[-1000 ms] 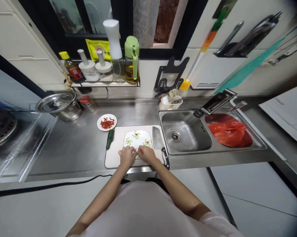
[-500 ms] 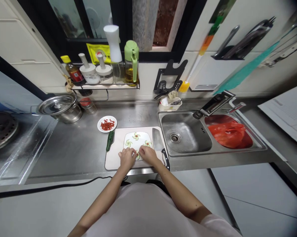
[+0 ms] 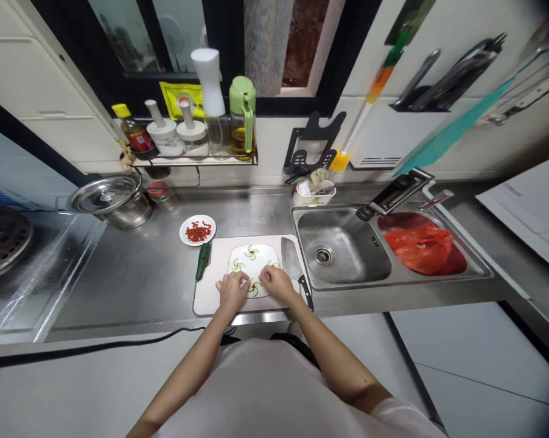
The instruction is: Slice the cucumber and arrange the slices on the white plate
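A white square plate (image 3: pixel 252 263) lies on a pale cutting board (image 3: pixel 210 301). Green-edged cucumber slices form pinwheels on it, with red bits at the centres; the nearest pinwheel (image 3: pixel 254 287) lies between my hands. My left hand (image 3: pixel 232 291) rests at the plate's near left, fingers curled and thumb and forefinger pinched. Over the near right side, my right hand (image 3: pixel 277 283) is also closed in a pinch, partly covering another pinwheel. Anything inside either pinch is too small to see. A cleaver (image 3: pixel 291 258) lies along the board's right side, its black handle toward me.
A piece of cucumber (image 3: pixel 203 261) lies at the board's left edge, below a small white dish (image 3: pixel 183 234) of red dried berries. To the right is a double sink (image 3: pixel 342 243) with a red plastic bag (image 3: pixel 420 249). A lidded steel pot (image 3: pixel 119 207) stands left.
My two hands have drawn slightly apart, uncovering more of the near pinwheel and its red centre. The plate, board and cleaver have stayed in place.
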